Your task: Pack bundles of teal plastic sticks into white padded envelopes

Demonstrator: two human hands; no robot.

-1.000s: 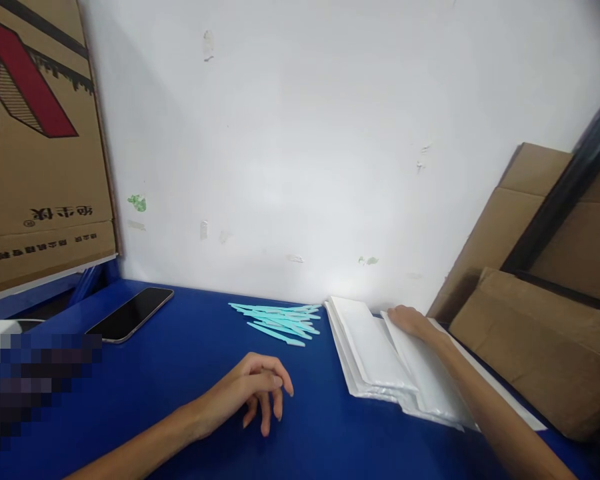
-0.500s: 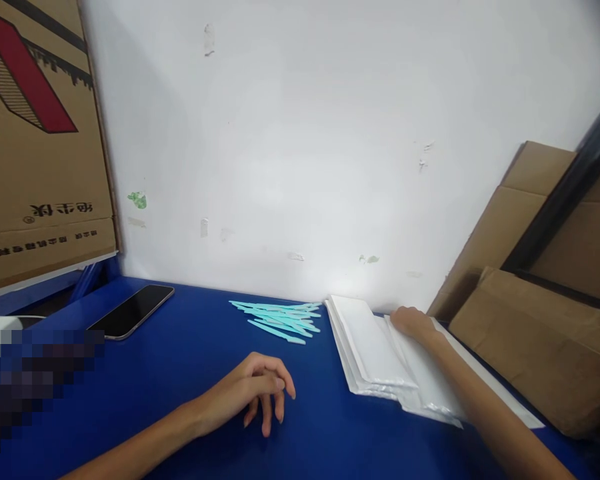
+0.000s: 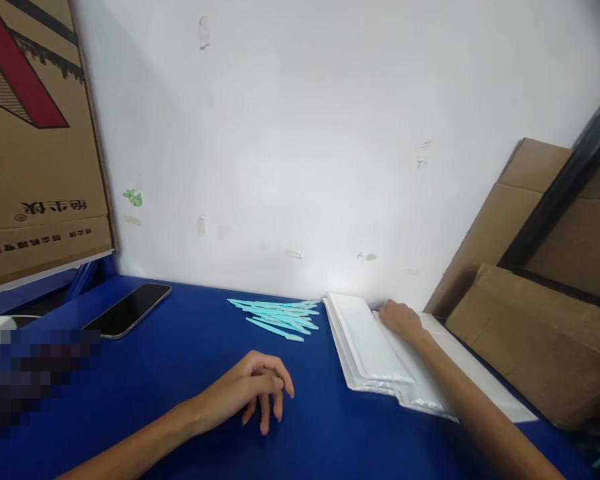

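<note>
1. My right hand (image 3: 401,321) is at the far end of the white bags (image 3: 367,340), right of the middle of the picture. Its fingers are bent in, but I can't tell if they pinch a bag.
2. My left hand (image 3: 263,385) is low in the middle, half curled, with nothing in it, below the light blue sticks (image 3: 280,317).
3. To do this well, I think I should hold a bag softly by its edge, so the others don't slide.
4. Pressing hard might crease them.
5. The bags look flat, white and a bit shiny, overlapping unevenly on the blue table (image 3: 180,367).
</note>
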